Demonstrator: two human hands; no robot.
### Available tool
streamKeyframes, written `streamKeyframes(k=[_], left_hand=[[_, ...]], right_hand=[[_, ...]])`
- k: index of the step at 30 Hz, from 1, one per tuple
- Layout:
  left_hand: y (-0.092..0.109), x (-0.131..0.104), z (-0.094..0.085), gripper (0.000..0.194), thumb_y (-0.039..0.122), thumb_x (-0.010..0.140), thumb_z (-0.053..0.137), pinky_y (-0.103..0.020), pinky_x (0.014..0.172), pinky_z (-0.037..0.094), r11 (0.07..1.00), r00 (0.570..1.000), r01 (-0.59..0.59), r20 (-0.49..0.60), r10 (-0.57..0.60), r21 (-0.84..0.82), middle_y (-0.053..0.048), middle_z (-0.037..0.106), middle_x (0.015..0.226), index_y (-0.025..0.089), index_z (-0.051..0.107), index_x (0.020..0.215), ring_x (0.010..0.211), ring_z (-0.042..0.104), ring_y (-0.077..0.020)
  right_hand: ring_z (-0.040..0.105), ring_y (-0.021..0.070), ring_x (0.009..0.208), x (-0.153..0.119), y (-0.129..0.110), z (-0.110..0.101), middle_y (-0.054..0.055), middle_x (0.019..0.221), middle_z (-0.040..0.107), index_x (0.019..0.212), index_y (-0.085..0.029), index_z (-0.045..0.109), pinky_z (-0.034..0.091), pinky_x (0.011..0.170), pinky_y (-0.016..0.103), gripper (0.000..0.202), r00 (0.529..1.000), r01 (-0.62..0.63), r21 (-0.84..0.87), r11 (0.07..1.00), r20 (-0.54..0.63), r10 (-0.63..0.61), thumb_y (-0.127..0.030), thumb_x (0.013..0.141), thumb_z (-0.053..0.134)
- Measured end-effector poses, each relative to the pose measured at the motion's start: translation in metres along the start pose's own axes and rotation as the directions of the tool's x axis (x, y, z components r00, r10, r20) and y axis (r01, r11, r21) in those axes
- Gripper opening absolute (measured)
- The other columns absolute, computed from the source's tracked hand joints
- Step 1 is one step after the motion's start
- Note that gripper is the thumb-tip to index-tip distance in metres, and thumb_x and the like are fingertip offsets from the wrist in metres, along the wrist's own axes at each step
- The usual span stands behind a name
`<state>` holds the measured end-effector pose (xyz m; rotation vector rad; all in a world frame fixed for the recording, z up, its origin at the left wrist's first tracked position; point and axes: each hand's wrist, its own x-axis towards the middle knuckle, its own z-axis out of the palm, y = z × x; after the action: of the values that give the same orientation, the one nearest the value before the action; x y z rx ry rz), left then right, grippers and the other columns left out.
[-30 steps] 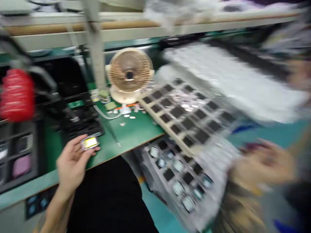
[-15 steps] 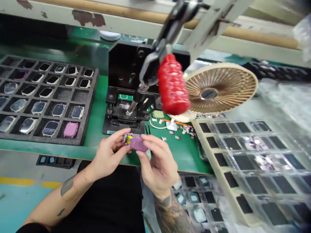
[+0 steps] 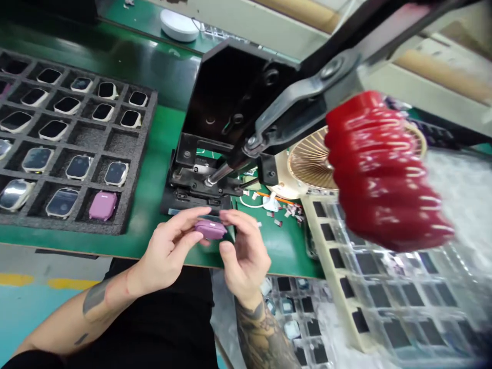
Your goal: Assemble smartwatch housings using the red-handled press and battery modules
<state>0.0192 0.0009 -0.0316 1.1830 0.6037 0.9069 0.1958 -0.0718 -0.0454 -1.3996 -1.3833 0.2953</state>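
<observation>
Several watches [image 3: 37, 159] sit in a foam tray [image 3: 143, 148] at left, with a purple case [image 3: 103, 206] in its near right compartment. Right of it, the left hand [image 3: 166, 256] pinches the left end of another case, the held piece [image 3: 210, 229], between thumb and fingers. This lies just on the near side of a press [image 3: 200, 184], its long axis running roughly left to right. Beside its right end, the right hand [image 3: 248, 261] is part curled, thumb apart, grasping nothing visible; fingertip contact I cannot tell. Farther right hangs a red handle [image 3: 384, 174].
</observation>
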Motion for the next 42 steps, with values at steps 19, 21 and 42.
streamKeyframes(k=[19, 21, 42], left_hand=[[-0.010, -0.004, 0.000, 0.039, 0.030, 0.111, 0.074, -0.029, 0.087, 0.072, 0.985, 0.996, -0.039, -0.068, 0.051, 0.167, -0.006, 0.089, 0.120, 0.027, 0.076, 0.150, 0.092, 0.087, -0.0199], [-0.015, -0.005, -0.001, 0.038, 0.032, 0.108, 0.079, -0.032, 0.093, 0.072, 0.988, 0.997, -0.037, -0.066, 0.047, 0.148, -0.009, 0.087, 0.128, 0.024, 0.078, 0.145, 0.105, 0.088, -0.0240], [0.024, -0.028, -0.031, 0.049, 0.013, 0.094, 0.084, -0.029, 0.094, 0.066, 0.674, 0.899, -0.378, 0.078, 0.431, 0.634, -0.006, 0.081, 0.121, 0.025, 0.075, 0.140, 0.106, 0.080, -0.0209]], right_hand=[[0.062, 0.0319, 0.153, 0.116, -0.072, -0.027, 0.011, 0.155, 0.068, 0.154, -0.023, 0.062, 0.056, 0.125, 0.058, 0.051, 0.809, 0.498, -0.284, 0.819, -0.189, -0.557, -0.058, 0.118, 0.052], [0.060, 0.0254, 0.156, 0.148, -0.082, -0.020, 0.004, 0.149, 0.073, 0.142, -0.020, 0.069, 0.051, 0.129, 0.054, 0.057, 0.686, 0.667, -0.358, 0.654, -0.049, -0.726, -0.062, 0.119, 0.038], [0.076, 0.0263, 0.121, 0.081, -0.018, -0.016, 0.011, 0.132, 0.080, 0.141, -0.016, 0.069, 0.067, 0.109, 0.047, 0.031, 0.856, 0.477, -0.275, 0.835, 0.360, -0.371, -0.016, 0.112, 0.058]])
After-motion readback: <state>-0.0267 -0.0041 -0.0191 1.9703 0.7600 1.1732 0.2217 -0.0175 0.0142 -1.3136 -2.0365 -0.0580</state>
